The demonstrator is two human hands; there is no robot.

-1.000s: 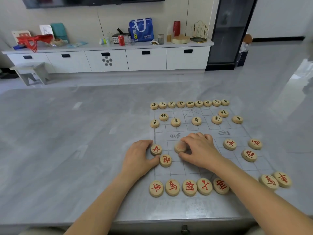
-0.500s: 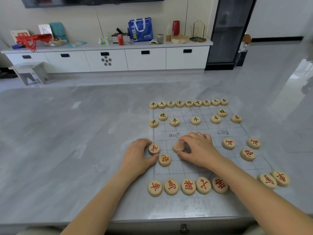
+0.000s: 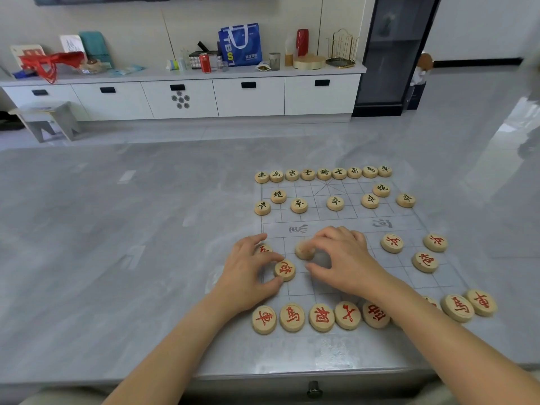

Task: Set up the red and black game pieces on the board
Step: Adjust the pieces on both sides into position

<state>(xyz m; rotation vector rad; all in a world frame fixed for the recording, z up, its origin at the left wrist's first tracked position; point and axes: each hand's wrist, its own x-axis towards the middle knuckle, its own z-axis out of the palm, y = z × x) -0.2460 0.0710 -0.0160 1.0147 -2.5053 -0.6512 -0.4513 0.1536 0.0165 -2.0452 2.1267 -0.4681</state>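
A red piece lies on the board's near-left squares, pinched between the left hand's thumb and forefinger. Just beside it, a blurred piece sits under the right hand's curled fingers; whether they grip it I cannot tell. Bare squares lie between the hands, and the table edge runs near the board.

Blurred piece under right hand

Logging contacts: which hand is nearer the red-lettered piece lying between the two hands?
Left. The left hand holds the red-lettered piece between thumb and forefinger; the right hand is to its right, apart from it, fingertips on a blurred piece.
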